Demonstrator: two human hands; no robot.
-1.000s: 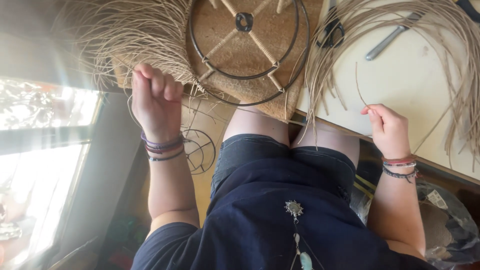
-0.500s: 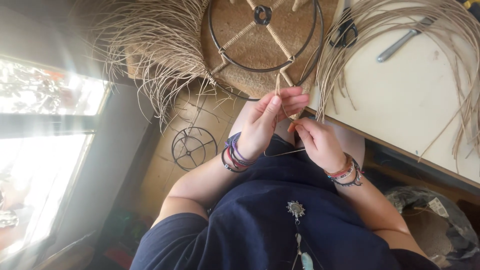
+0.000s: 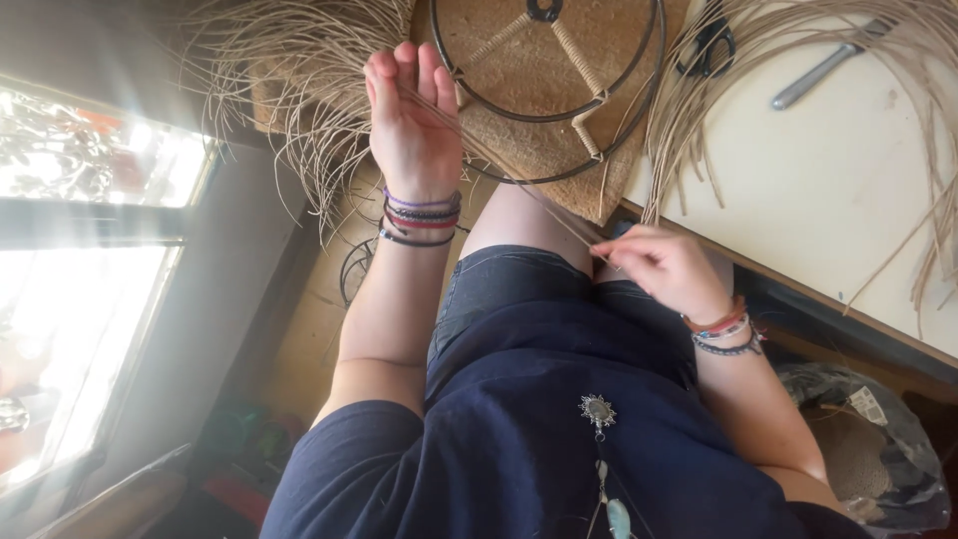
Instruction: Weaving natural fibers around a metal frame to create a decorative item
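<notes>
Strong daylight pours in from the window (image 3: 90,260) on the left, blown out to white glare with a hazy wash beside it. The pale counter (image 3: 828,200) is evenly bright, while the lower corners sit dim and soft

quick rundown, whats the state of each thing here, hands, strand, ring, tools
left hand: raised, fingers loosely open, strand running across them
right hand: over the lap, fingertips pinched on the strand's near end
reed strand: pulled taut between the two hands
metal ring frame: lying flat on a woven mat, two spokes wrapped in reed
loose reed bundles: fanned out, unwoven
scissors: lying on the table, under reeds
metal tool: lying flat on the table
</notes>
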